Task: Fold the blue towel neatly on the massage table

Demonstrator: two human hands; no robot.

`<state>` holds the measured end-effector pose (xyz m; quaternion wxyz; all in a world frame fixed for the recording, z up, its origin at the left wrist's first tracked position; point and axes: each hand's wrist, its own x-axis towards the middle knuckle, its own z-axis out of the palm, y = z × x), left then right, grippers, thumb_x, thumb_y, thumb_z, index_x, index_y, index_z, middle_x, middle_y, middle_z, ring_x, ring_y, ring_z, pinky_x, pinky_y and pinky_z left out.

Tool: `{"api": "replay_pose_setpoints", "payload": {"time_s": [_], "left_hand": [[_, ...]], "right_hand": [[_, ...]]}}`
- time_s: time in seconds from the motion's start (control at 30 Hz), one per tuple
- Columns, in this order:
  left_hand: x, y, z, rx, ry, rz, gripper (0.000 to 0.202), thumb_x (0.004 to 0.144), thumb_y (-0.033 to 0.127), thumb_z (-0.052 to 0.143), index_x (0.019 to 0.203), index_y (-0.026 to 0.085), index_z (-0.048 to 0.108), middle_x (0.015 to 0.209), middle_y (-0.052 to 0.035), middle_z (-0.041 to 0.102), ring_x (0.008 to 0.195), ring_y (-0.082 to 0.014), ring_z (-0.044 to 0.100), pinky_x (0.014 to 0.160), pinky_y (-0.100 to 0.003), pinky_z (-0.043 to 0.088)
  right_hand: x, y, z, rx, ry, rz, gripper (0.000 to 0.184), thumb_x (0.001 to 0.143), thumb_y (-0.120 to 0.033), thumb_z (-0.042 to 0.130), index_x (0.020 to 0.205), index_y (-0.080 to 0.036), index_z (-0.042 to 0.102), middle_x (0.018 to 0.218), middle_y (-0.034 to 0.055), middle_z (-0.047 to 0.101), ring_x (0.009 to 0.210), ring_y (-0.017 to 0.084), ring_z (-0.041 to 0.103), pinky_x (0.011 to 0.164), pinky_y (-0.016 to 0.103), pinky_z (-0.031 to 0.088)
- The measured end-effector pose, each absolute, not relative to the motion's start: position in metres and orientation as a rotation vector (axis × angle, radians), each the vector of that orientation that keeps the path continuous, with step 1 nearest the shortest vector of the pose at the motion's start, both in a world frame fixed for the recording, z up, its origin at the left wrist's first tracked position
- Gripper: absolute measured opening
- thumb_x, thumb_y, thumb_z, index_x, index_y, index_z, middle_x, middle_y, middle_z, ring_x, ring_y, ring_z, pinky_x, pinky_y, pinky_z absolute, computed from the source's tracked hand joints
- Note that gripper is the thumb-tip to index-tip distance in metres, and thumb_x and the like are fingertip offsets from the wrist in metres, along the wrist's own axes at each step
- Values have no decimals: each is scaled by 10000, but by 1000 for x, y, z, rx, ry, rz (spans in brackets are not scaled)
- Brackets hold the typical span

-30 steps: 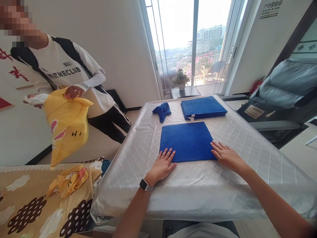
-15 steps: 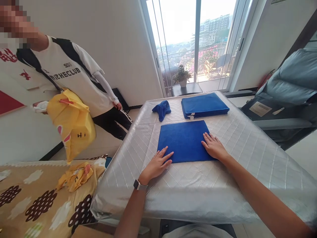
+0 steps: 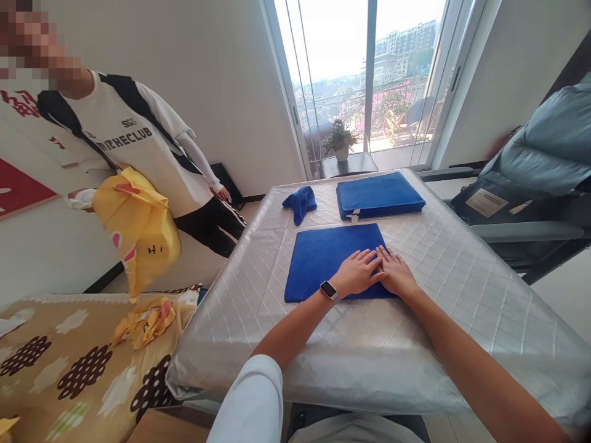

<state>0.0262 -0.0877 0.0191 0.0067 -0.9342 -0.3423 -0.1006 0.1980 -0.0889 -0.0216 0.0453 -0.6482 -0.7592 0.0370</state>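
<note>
A blue cloth point(image 3: 318, 255), flat and rectangular, lies on the silver quilted table cover point(image 3: 249, 320) in front of me. My left hand point(image 3: 357, 272) rests flat on its right half, fingers stretched out and touching my right hand. At the cloth's right edge, my right hand point(image 3: 396, 272) lies flat with its fingers extended. Neither hand grips anything. Beyond the cloth sits a neat stack of folded blue cloths point(image 3: 381, 194) with a white tag at its near side. Left of the stack is a crumpled blue cloth point(image 3: 301, 203).
A person point(image 3: 152, 147) holding a yellow bag point(image 3: 138, 227) stands left of the table. Below them is a patterned brown cover point(image 3: 83, 369) with another yellow bag point(image 3: 148, 321) on it. A grey recliner point(image 3: 535, 178) stands right; a potted plant point(image 3: 340, 141) sits on a chair behind.
My left hand has moved right across the cloth, from its lower left corner to beside my right hand. My right hand stays at the right edge.
</note>
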Motion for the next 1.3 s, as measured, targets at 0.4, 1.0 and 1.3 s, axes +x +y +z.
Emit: {"api": "replay_pose_setpoints", "payload": {"time_s": [0.4, 1.0, 1.3], "left_hand": [[-76, -59, -11, -2811, -1569, -121, 686, 1043, 612, 125, 1605, 243, 257, 1669, -42, 237, 1549, -217, 162, 1260, -440, 164], [-157, -67, -8, -2484, -2116, -170, 866, 1006, 674, 101, 1582, 50, 268, 1641, -209, 249, 1530, -283, 229, 1241, -401, 187], [-148, -71, -6, -2492, -2090, -114, 818, 1020, 647, 204, 1582, 56, 274, 1645, -213, 236, 1527, -304, 236, 1234, -415, 206]], "right_hand": [[193, -86, -21, -2063, -2239, 144, 658, 1036, -416, 188, 1600, -89, 275, 1665, 84, 222, 1529, 247, 219, 1244, 422, 201], [206, -72, -11, -2096, -2349, 133, 674, 1031, -433, 173, 1606, -92, 261, 1671, 87, 218, 1531, 263, 212, 1232, 435, 256], [189, -20, 3, -2160, -2218, 105, 707, 1033, -489, 145, 1606, -89, 249, 1672, 94, 215, 1528, 267, 219, 1235, 453, 217]]}}
